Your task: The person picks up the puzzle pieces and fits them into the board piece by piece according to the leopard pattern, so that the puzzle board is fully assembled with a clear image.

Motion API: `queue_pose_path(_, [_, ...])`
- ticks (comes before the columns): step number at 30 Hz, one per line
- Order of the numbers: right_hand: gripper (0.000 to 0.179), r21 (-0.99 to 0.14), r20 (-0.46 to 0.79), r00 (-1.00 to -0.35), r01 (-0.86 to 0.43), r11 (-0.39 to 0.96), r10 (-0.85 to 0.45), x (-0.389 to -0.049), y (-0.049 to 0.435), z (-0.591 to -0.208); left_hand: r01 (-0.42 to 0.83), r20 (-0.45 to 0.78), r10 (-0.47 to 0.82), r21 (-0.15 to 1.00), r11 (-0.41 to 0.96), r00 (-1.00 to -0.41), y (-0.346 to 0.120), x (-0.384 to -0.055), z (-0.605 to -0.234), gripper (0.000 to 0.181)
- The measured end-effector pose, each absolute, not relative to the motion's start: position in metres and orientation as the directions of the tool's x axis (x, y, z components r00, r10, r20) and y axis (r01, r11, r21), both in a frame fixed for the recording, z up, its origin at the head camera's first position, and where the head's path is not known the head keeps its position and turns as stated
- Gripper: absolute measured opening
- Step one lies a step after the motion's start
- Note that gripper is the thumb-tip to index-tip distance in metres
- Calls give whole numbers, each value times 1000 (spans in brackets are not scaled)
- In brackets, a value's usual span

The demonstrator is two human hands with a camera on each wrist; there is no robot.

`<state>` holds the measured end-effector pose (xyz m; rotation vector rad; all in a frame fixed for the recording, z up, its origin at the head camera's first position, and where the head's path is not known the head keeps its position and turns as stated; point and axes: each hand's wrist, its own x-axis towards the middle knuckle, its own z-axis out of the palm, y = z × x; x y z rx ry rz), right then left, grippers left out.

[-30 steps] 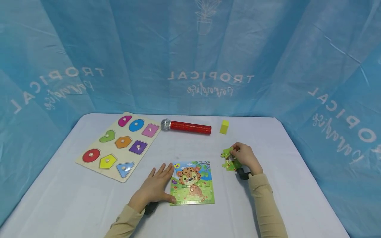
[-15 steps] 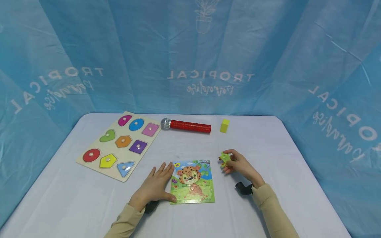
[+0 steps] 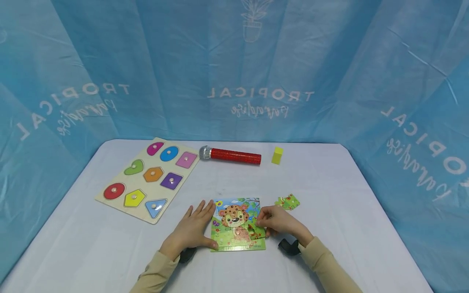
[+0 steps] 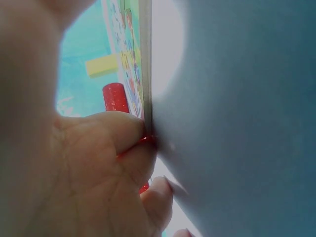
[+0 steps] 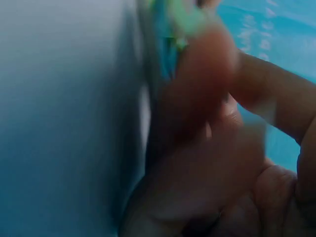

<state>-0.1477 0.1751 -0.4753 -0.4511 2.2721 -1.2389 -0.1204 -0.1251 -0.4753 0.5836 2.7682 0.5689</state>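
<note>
The puzzle board [image 3: 238, 248] lies flat near the front middle of the worktop [image 3: 322, 175], its picture a spotted cub under blue sky on green grass. The left hand [image 3: 191, 228] is at its nine o'clock side, fingers straight and spread; the index fingertip meets the upper part of that edge and the thumb rests at the seven o'clock corner. The right hand [image 3: 280, 221], at three o'clock, pinches a green puzzle piece [image 3: 256, 233] between thumb and fingers, over the board's four o'clock part; whether the piece sits flush cannot be told, and the right wrist view is blurred.

Another green piece, the loose piece [image 3: 288, 202], lies at the board's two o'clock, just beyond the right hand. Farther off, a red microphone [image 3: 235, 156] with a silver head lies at twelve o'clock and a small yellow block [image 3: 277, 156] stands at one. At ten o'clock lies a pale shape board [image 3: 141, 183] bearing nine coloured knobbed shapes. A blue curtain [image 3: 256, 61] with mirrored white lettering hangs behind the worktop and along its sides.
</note>
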Motion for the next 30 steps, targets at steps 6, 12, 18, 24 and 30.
queue_pose_path(6, [16,-747,-223,-853,-161,645,-472,-141,163,-476,329,-168,431,425,843,-887,-125,-120,-475,119])
queue_pose_path(12, [17,-707,-200,-864,-200,678,-463,-135,157,-473,327,-175,432,429,842,-885,-125,-120,-474,120])
queue_pose_path(18, [15,-708,-199,-862,-202,676,-467,-136,157,-473,322,-179,432,436,840,-884,-125,-120,-473,120])
queue_pose_path(24, [8,-744,-194,-885,-148,652,-423,-148,176,-472,328,-179,433,424,844,-883,-125,-121,-474,120])
queue_pose_path(30, [18,-710,-125,-972,-52,702,-198,-165,212,-464,325,-177,428,423,846,-886,-126,-121,-477,121])
